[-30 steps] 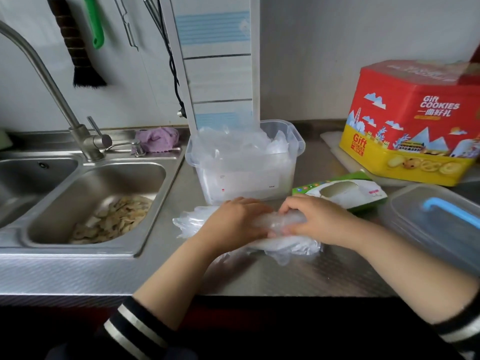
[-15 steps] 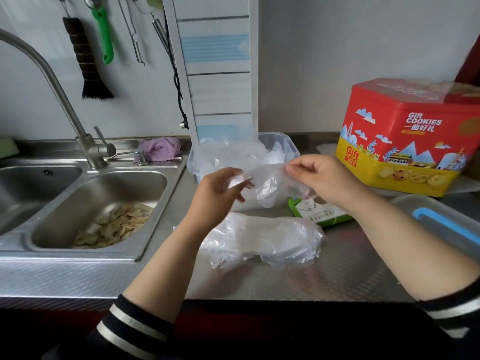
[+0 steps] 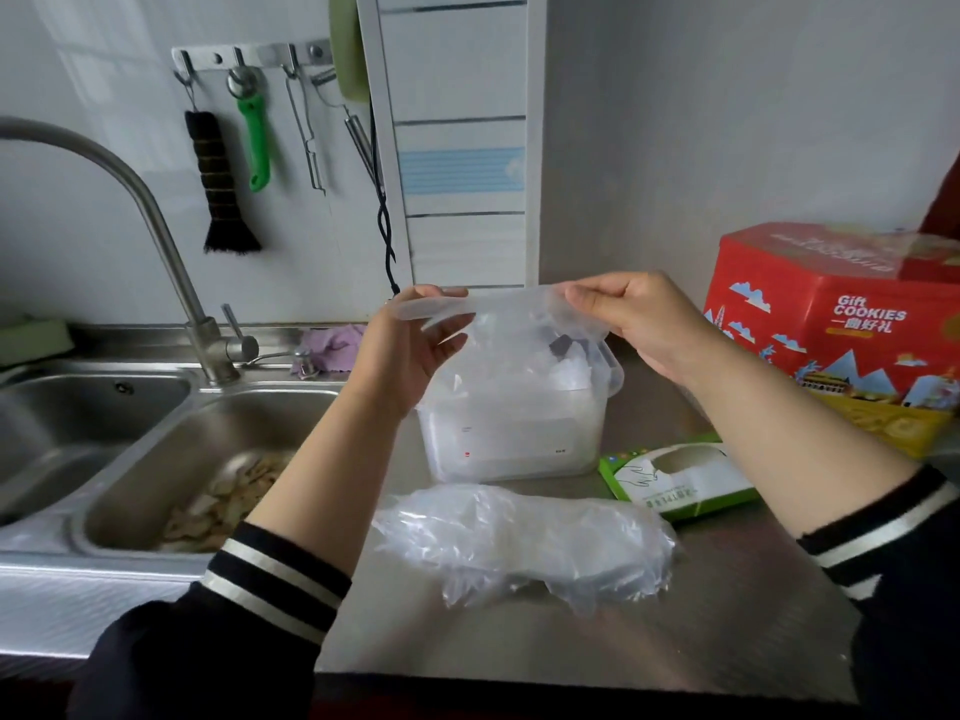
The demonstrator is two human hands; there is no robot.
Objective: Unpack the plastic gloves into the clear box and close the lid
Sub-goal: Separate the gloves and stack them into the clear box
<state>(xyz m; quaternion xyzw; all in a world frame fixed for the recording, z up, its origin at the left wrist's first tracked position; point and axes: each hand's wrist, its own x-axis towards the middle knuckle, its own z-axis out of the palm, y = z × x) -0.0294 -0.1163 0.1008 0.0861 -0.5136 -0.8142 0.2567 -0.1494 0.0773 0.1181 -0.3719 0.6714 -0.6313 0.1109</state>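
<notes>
Both my hands hold one thin clear plastic glove (image 3: 511, 324) stretched out above the clear box (image 3: 511, 433). My left hand (image 3: 415, 340) pinches its left end and my right hand (image 3: 639, 317) pinches its right end. The box stands open on the steel counter and is filled with crumpled gloves. A loose heap of more plastic gloves (image 3: 524, 543) lies on the counter in front of the box. The green and white glove carton (image 3: 675, 478) lies flat to the right of the box.
A double steel sink (image 3: 171, 449) with scraps in it and a tall faucet (image 3: 171, 241) is on the left. A red and yellow cookie tin (image 3: 841, 324) stands at the right. A brush and utensils hang on the wall behind.
My hands lifted one glove off the heap on the counter, raised it and spread it out above the box. The view tilted upward.
</notes>
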